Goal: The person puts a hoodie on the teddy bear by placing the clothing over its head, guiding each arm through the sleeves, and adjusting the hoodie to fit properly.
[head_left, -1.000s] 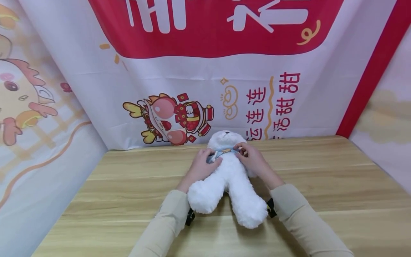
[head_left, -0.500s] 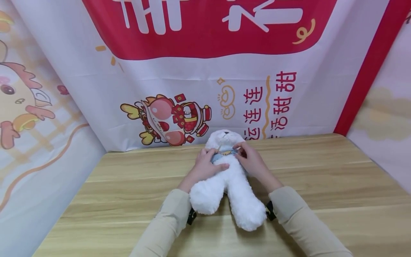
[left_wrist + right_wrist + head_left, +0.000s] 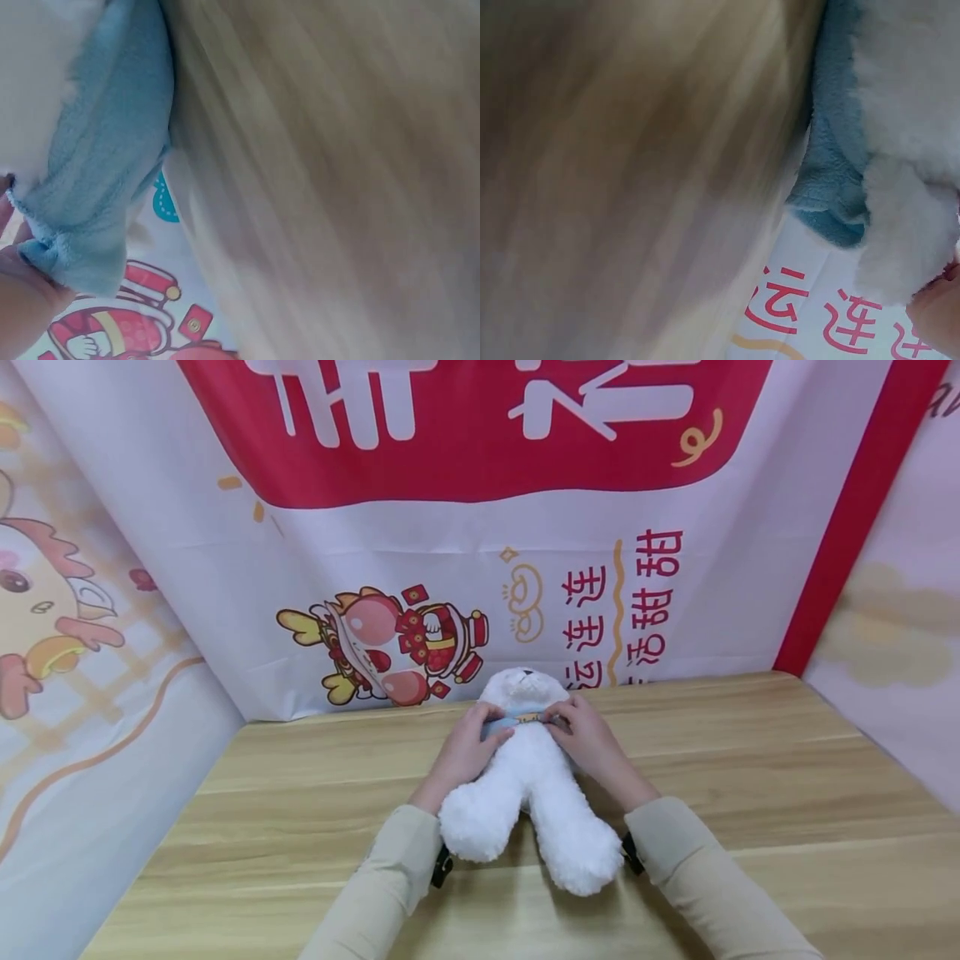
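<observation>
A white plush toy [image 3: 534,777] lies on its back, its legs toward me and its head by the back wall. Around its upper body is a blue fleece doll top [image 3: 501,725] with a small yellow patch at the front. My left hand [image 3: 467,745] pinches the top's edge on the left side; in the left wrist view the blue cloth [image 3: 112,127] bunches at those fingers. On the other side my right hand [image 3: 592,739] pinches the top near the patch. A blue sleeve [image 3: 832,187] and the toy's white arm [image 3: 904,232] show in the right wrist view, with fingertips partly cut off.
The toy rests on a wood-grain table [image 3: 315,793]. Behind the table's far edge hangs a white and red printed cloth [image 3: 420,543], with more printed cloth at both sides. Dark straps [image 3: 442,867] sit at the wrists.
My left thumb reached across the toy's chest half a second ago and has drawn back to the top's edge. The right fingers shifted slightly at the cloth. The head view moved a little.
</observation>
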Available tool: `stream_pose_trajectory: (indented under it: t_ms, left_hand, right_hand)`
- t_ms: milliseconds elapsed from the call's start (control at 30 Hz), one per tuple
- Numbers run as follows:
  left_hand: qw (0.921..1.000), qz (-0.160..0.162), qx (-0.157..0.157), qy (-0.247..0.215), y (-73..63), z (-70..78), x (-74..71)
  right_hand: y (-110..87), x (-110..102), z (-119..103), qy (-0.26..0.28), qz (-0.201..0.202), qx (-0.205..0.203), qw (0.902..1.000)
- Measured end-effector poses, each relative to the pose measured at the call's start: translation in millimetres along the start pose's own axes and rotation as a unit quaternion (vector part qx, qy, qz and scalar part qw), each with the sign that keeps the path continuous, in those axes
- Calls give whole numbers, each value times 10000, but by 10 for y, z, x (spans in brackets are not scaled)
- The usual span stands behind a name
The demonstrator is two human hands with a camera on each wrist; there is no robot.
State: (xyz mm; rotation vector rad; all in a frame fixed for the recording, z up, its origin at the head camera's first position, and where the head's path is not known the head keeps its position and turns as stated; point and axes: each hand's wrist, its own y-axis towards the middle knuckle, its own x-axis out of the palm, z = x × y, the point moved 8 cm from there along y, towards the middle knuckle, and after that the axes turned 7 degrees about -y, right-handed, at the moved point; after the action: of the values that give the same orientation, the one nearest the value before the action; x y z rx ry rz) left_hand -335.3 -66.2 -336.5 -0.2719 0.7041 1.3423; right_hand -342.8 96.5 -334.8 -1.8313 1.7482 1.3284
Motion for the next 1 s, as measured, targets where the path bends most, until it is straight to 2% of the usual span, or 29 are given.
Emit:
stream_pose_trajectory:
  t_ms: [167,300,467,533,600,733,933,1000]
  left_hand:
    - [9971,171,110,734,-14,59,-85]
    - [9938,149,108,1098,-12,78,-110]
    - [9951,-112,-140,975,-15,15,-102]
    - [9967,-194,-241,746,-28,-1,-93]
    - [9977,-281,-330,525,-47,-7,-69]
    - [9971,-386,-532,372,-79,-6,20]
    - [9953,-379,-698,545,-100,25,98]
    - [9944,-405,-751,621,-111,31,103]
  right_hand:
    - [11,-34,-31,-497,94,89,9987]
    - [22,-5,-68,-484,-52,136,9987]
    - [41,67,-100,-263,-283,-14,9992]
    - [52,79,-106,-172,-348,-108,9992]
    - [65,84,-120,-66,-446,-211,9988]
    - [81,90,-156,101,-800,-365,9961]
    - [49,107,-114,354,-1369,-179,9898]
    - [36,110,-126,470,-1445,-309,9879]
